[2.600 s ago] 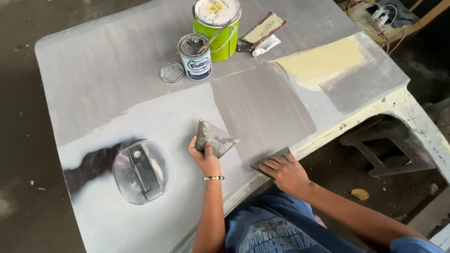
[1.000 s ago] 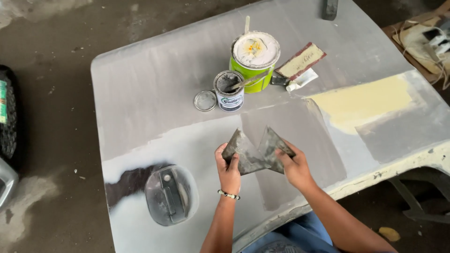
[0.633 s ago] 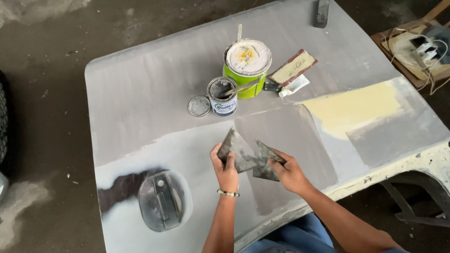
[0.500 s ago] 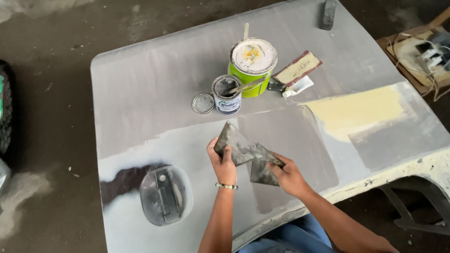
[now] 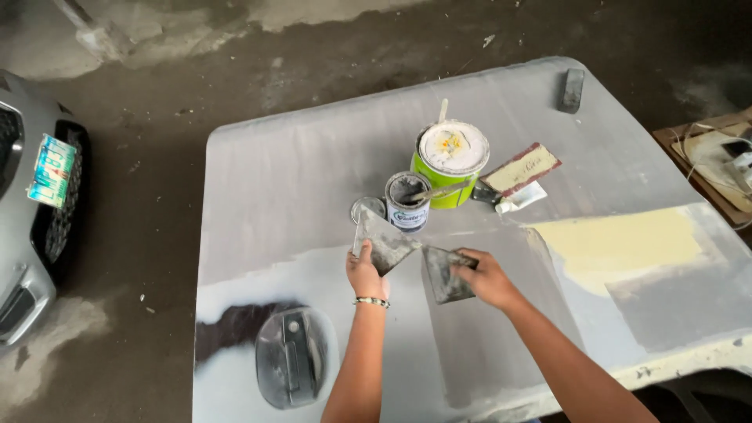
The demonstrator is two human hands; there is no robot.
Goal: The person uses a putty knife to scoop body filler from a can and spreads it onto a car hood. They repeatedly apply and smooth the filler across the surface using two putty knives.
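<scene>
Left hand (image 5: 365, 274): fingers closed on a grey-smeared filler spreader (image 5: 382, 243), blade raised and tilted, just in front of the small grey tin (image 5: 407, 202).
Right hand (image 5: 486, 278): fingers gripping a second spreader (image 5: 446, 274), held just right of the first, the two blades near each other; whether they touch cannot be told.
Panel: grey car body panel (image 5: 290, 180) serving as the counter.
Behind the small grey tin: green can (image 5: 450, 164) with white lid.
Left of the tin: loose round lid (image 5: 366, 208).
Right of the tin: yellow filler patch (image 5: 619, 243).
</scene>
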